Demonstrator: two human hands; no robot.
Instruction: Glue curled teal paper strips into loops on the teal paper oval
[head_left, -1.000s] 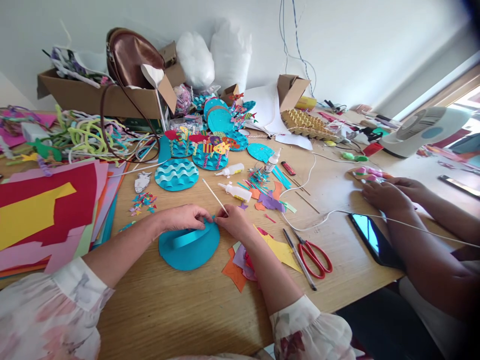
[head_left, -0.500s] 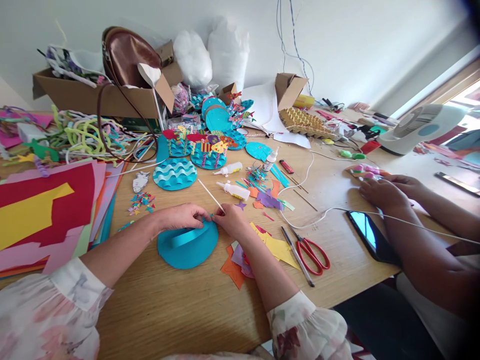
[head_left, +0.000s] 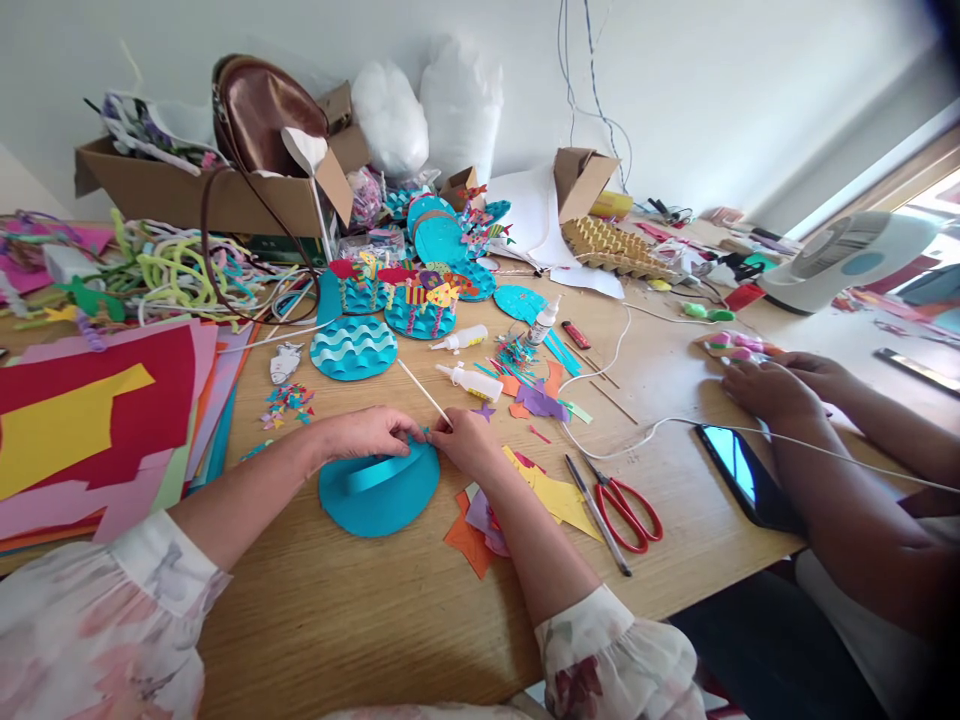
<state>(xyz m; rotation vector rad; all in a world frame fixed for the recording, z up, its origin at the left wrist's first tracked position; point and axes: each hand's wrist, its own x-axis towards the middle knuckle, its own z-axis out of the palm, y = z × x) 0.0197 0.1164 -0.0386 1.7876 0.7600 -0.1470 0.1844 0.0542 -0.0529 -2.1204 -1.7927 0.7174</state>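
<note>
A blue oval paper piece [head_left: 390,510] lies on the table under my hands, with a blue paper strip [head_left: 375,474] curving above it. At its far edge, my left hand [head_left: 381,432] pinches the strip near one end. Close beside it, my right hand [head_left: 466,440] has its fingers closed round a thin white stick [head_left: 421,388], which points up and left. The fingertips of both hands nearly meet, and what lies right between them is too small to make out. Just beyond sits a blue oval with pale wavy strips [head_left: 354,348].
Glue bottles [head_left: 471,382], paper scraps [head_left: 540,400] and red-handled scissors [head_left: 628,512] lie near my right arm. Stacked coloured paper [head_left: 67,410] is at left. A co-worker's hands [head_left: 772,385] work at right beside a phone [head_left: 739,475]; a white cable [head_left: 705,422] crosses the table.
The whole view has shifted very slightly. Both hands keep the same hold on the strip and the stick, with no clear movement.
</note>
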